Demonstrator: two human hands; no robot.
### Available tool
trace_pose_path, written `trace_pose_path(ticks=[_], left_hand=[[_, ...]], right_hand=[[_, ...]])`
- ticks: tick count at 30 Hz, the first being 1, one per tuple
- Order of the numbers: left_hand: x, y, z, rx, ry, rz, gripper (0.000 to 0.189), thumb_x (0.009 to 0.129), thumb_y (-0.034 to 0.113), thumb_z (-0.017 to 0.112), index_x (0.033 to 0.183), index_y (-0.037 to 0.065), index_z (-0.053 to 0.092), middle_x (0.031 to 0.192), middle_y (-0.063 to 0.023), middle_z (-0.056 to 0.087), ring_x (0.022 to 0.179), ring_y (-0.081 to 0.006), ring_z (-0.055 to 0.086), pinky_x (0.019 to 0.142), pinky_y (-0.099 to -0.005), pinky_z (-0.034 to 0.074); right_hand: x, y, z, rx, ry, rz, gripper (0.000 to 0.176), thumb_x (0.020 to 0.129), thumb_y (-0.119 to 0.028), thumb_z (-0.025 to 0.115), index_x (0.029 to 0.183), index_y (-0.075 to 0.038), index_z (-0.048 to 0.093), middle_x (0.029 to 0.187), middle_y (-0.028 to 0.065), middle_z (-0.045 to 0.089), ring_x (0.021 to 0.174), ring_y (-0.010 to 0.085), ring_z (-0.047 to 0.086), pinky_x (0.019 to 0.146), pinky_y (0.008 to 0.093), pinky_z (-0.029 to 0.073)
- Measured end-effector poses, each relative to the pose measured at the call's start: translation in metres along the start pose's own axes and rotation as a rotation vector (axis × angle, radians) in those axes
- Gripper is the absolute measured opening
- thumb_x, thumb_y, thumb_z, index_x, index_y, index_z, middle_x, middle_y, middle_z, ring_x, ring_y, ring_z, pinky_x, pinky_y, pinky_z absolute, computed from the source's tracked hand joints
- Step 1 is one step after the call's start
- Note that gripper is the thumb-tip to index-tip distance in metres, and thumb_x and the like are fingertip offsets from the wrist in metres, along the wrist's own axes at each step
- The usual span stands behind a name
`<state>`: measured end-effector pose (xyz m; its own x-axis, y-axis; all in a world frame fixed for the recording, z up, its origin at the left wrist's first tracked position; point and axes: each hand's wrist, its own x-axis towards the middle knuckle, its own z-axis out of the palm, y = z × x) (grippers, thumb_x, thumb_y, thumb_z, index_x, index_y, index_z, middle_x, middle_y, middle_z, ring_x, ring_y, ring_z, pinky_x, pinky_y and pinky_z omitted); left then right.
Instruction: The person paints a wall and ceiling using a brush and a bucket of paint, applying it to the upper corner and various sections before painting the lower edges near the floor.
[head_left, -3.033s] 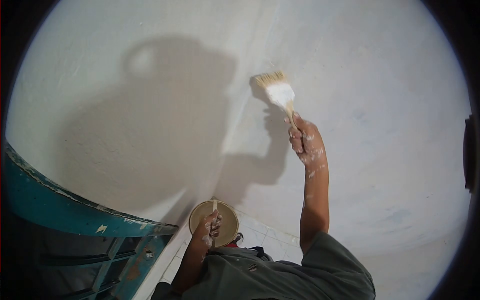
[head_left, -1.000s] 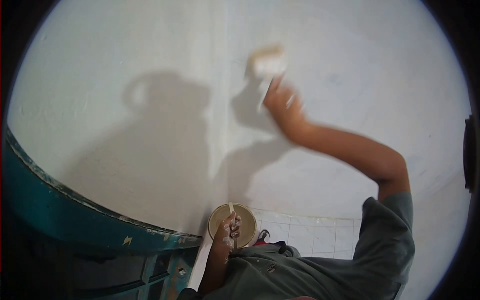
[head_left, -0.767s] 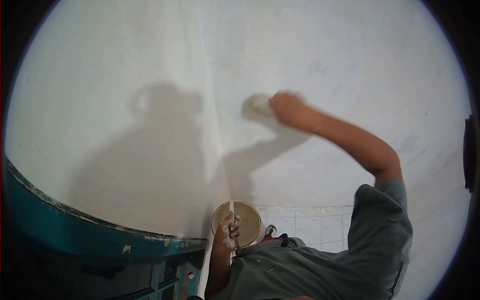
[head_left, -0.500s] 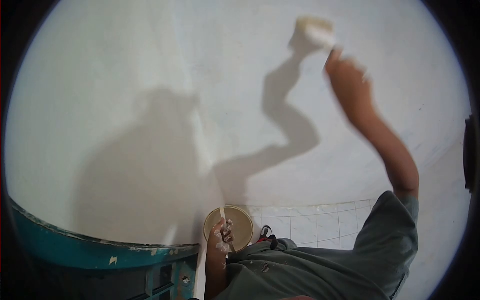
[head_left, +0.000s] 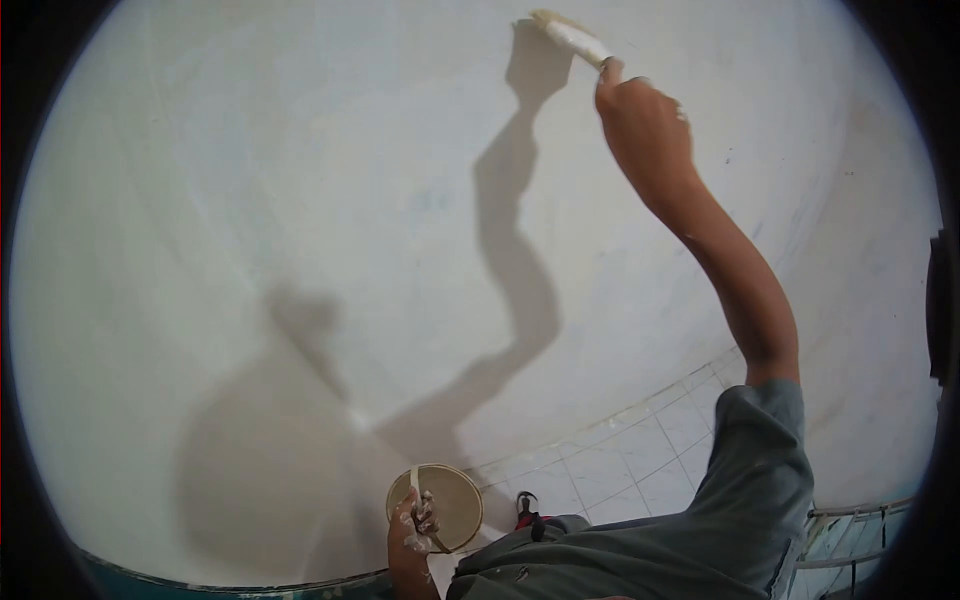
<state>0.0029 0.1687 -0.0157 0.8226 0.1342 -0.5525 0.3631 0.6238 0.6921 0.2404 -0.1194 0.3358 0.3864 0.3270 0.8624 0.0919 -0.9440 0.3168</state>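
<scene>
White coats the neck of a broad, flat paintbrush with pale yellow bristles (head_left: 577,41), held in the right hand (head_left: 648,125) high up by a large off-white wall (head_left: 330,160). The paintbrush points up and left from the fingers: its slim handle is pinched between the thumb and the curled fingers, and the bristles lie beyond the fingertips, apart from them. It is turned nearly edge-on. The bristle tips sit just beside their shadow; whether they touch the wall I cannot tell. White smears mark the knuckles, and the bare forearm bends down to a grey-green short-sleeved shirt (head_left: 640,540).

Low down, the left hand (head_left: 408,535) is at a round beige bucket (head_left: 479,508). Its fingers, smeared with white, are closed around a pale, flat strip (head_left: 415,480) that crosses the bucket's mouth. The bucket shows beside the left end of the white tiled floor (head_left: 620,455), near the edge where tiles and wall meet; its underside is hidden. A grey shadow of the raised arm (head_left: 505,220) snakes across the wall between bucket and paintbrush.
</scene>
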Motion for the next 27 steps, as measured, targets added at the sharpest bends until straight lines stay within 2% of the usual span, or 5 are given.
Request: trace_pose_path(ticks=[4, 6, 11, 18, 27], left_hand=[[0.003, 0.006, 0.001, -0.008, -0.088, 0.03, 0.025, 0.08, 0.034, 0.051, 0.078, 0.009, 0.052, 0.05, 0.0045, 0.037, 0.036, -0.0077, 0.028, 0.038, -0.0217, 0.026], [-0.001, 0.007, 0.007, 0.049, 0.031, 0.079, 0.024, 0.081, 0.033, 0.051, 0.078, 0.008, 0.051, 0.05, 0.0053, 0.037, 0.038, -0.0073, 0.029, 0.039, -0.0217, 0.027], [-0.011, 0.023, 0.012, 0.135, -0.09, 0.083, 0.026, 0.084, 0.034, 0.05, 0.081, 0.007, 0.05, 0.05, 0.0054, 0.036, 0.039, -0.0063, 0.03, 0.038, -0.0204, 0.026], [-0.03, 0.041, 0.04, 0.233, -0.151, 0.188, 0.025, 0.085, 0.033, 0.05, 0.092, 0.009, 0.049, 0.07, 0.0029, 0.048, 0.051, -0.004, 0.041, 0.042, -0.0167, 0.033], [-0.038, 0.055, 0.04, 0.315, -0.248, 0.285, 0.031, 0.086, 0.036, 0.047, 0.079, 0.006, 0.051, 0.05, 0.0076, 0.032, 0.041, -0.0012, 0.026, 0.038, -0.0165, 0.019]], right_hand=[[-0.081, -0.055, 0.044, -0.351, 0.118, -0.193, 0.035, 0.067, -0.002, 0.053, 0.1, 0.008, 0.053, 0.05, 0.002, 0.048, 0.042, 0.0085, 0.048, 0.032, 0.0233, 0.038], [-0.148, -0.082, 0.052, -0.175, -0.081, -0.401, 0.038, 0.063, -0.001, 0.054, 0.099, 0.009, 0.054, 0.049, 0.0058, 0.049, 0.045, 0.0101, 0.05, 0.034, 0.0216, 0.038], [-0.131, -0.042, 0.062, 0.316, -0.586, -0.231, 0.017, 0.079, -0.013, 0.049, 0.09, -0.004, 0.058, 0.074, 0.0149, 0.058, 0.064, 0.0318, 0.059, 0.054, 0.0449, 0.047], [-0.064, 0.038, -0.005, 0.02, -0.118, -0.021, 0.016, 0.081, -0.015, 0.047, 0.087, -0.006, 0.059, 0.065, 0.014, 0.055, 0.063, 0.0295, 0.057, 0.055, 0.0418, 0.045], [-0.239, -0.085, -0.095, 0.836, -0.604, -0.217, 0.017, 0.073, -0.014, 0.06, 0.09, -0.011, 0.063, 0.059, 0.0059, 0.05, 0.051, 0.0205, 0.052, 0.044, 0.0321, 0.04]])
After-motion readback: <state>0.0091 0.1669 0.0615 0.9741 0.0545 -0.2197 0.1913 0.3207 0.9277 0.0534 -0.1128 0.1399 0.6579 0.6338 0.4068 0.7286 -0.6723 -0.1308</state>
